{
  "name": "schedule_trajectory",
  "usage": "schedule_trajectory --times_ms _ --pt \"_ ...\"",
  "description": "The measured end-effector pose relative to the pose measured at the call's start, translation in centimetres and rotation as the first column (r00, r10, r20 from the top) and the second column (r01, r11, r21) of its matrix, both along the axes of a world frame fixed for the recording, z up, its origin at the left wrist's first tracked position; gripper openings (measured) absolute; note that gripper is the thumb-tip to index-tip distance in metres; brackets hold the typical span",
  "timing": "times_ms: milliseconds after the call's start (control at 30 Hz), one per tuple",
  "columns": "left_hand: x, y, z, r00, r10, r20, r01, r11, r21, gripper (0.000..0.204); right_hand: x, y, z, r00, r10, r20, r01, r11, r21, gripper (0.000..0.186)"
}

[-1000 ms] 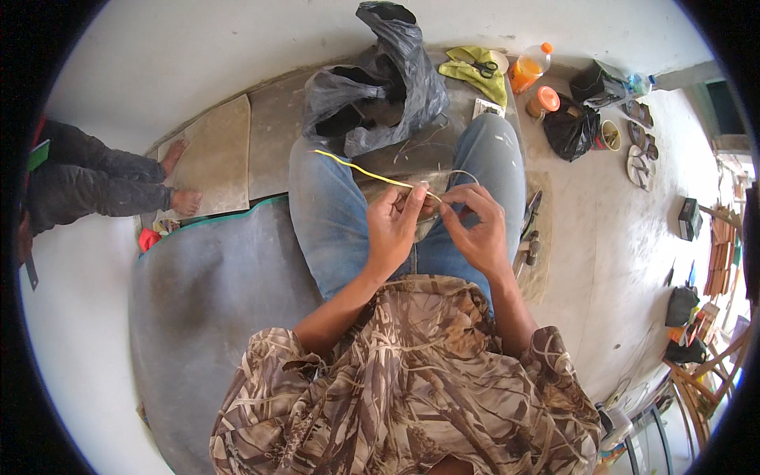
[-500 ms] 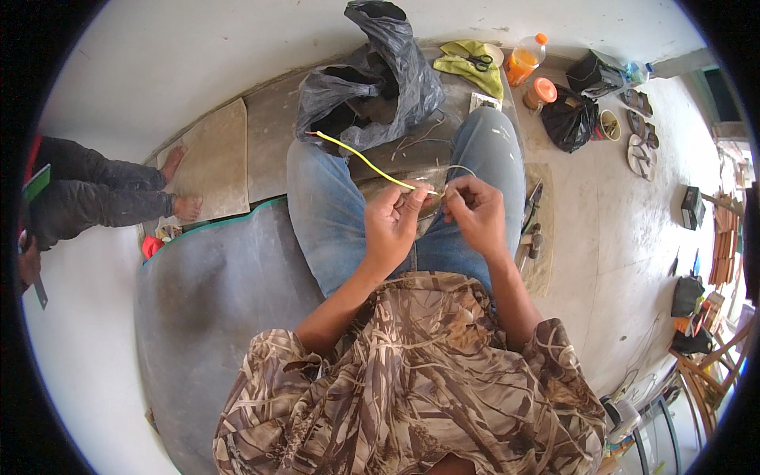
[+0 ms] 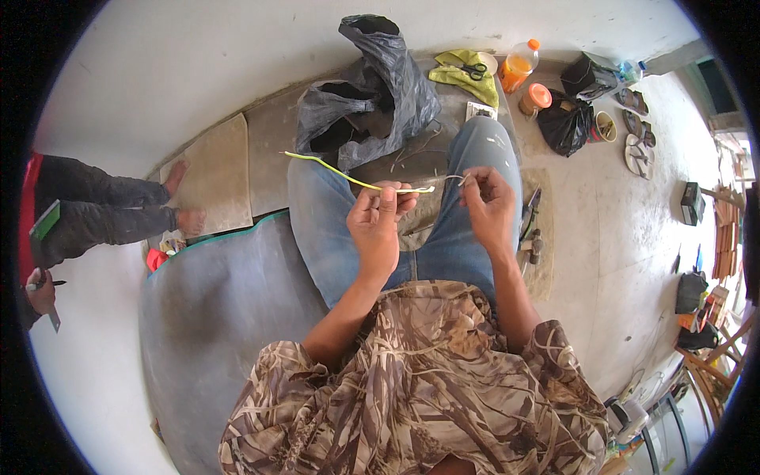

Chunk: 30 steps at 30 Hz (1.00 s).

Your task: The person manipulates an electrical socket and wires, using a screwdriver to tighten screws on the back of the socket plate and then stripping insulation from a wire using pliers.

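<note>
Pinched between thumb and fingers of my left hand (image 3: 375,228) is a yellow-green wire (image 3: 339,172). Its long end reaches up and left over my left knee, and a short whitish end sticks out to the right of the fingertips. My right hand (image 3: 489,207) is closed, a little apart from that end, with a thin pale strand (image 3: 453,176) at its fingertips. Both hands are above my lap. Past my knees an open black plastic bag (image 3: 413,89) stands on the grey slab, and wire scraps (image 3: 419,150) lie near it.
A hammer (image 3: 535,247) and pliers (image 3: 530,212) lie beside my right leg. Scissors (image 3: 474,72) rest on a green cloth (image 3: 451,76); an orange drink bottle (image 3: 518,66) and a lidded jar (image 3: 536,98) stand beyond. At left, another person's bare feet (image 3: 188,222) are on a board.
My hands have drawn apart, and the wire's right end has come away from my right fingers. My left hand and the wire have shifted slightly left.
</note>
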State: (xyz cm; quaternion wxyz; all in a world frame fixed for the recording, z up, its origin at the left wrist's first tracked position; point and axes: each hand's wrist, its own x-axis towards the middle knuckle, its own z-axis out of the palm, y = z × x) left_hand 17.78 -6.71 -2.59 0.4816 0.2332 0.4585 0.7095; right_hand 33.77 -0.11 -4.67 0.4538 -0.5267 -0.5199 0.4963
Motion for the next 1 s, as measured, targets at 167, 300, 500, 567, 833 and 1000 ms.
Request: schedule_trajectory --times_ms 167,300,500,567,833,1000 --pt "-0.4 0.3 0.3 0.984 -0.059 0.17 0.063 0.998 -0.019 0.017 0.4 0.1 3.7 0.977 0.165 0.135 -0.196 0.944 0.265 0.031" --pt "-0.2 0.0 0.2 0.968 -0.07 0.242 0.093 0.992 -0.086 0.016 1.0 0.0 4.9 0.896 0.348 0.275 -0.433 0.824 0.367 0.029" --pt "0.9 -0.1 0.5 0.997 -0.07 0.029 0.072 0.991 -0.115 0.017 1.6 0.1 4.0 0.861 0.338 0.38 -0.479 0.791 0.382 0.023" --pt "0.9 -0.2 0.6 0.99 -0.097 -0.104 0.087 0.992 -0.093 0.018 1.7 0.1 3.7 0.87 0.356 0.341 -0.475 0.793 0.382 0.021" --pt "1.1 -0.4 1.3 0.953 -0.15 -0.263 0.144 0.989 -0.044 0.02 2.5 0.9 2.5 0.917 0.281 0.282 -0.339 0.923 0.182 0.021" --pt "1.4 0.4 0.6 0.985 -0.167 -0.037 0.161 0.979 -0.126 0.019 4.6 0.7 2.7 0.932 0.169 0.321 -0.282 0.894 0.348 0.037"
